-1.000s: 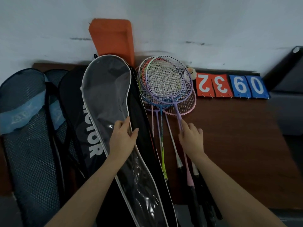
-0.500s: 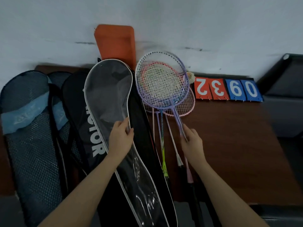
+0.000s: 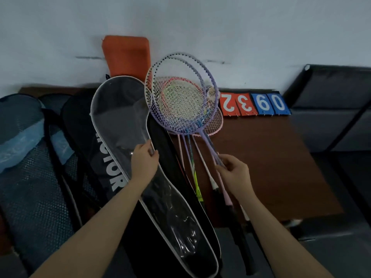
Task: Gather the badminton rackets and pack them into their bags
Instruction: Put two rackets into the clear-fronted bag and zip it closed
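Racket handles [image 3: 241, 233] under right forearm

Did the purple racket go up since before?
Yes. The purple racket, pinched by the right hand, has lifted up and left. Its head now overlaps the orange pad against the wall, well above the number cards.

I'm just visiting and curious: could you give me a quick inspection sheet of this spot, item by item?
Surface: brown wooden table against a white wall.
Job's things: purple rackets lifted by their shafts; more rackets lying beneath; clear-fronted racket bag on a black bag; blue mesh bags at left.
Clutter: score cards reading 2, 3, 9, 0; orange pad; shuttlecock.
Grippers: left hand holds the clear bag's edge; right hand pinches the purple shafts.
Cables: nothing seen.
Surroundings: dark seating at right.
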Demonstrator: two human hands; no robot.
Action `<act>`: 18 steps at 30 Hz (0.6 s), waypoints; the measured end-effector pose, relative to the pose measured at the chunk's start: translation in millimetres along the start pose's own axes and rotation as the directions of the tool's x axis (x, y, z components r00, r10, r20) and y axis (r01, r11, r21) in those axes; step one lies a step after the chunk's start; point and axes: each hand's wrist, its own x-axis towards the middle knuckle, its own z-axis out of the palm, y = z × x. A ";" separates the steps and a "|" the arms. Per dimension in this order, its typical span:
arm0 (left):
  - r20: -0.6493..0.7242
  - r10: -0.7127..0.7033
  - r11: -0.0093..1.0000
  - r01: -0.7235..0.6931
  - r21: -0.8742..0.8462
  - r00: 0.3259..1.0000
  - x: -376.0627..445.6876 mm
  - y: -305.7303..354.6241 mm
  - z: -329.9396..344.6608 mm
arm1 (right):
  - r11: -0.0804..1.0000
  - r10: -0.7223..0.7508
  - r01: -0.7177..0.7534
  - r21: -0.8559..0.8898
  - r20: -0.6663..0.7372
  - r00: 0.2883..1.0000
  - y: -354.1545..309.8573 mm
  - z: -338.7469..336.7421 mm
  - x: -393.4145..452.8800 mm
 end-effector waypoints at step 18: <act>-0.052 -0.060 0.998 0.059 -0.004 0.997 3.3 -6.6 12.5 | 0.995 0.025 -0.024 -0.102 0.016 1.000 24.9 -4.8 -51.4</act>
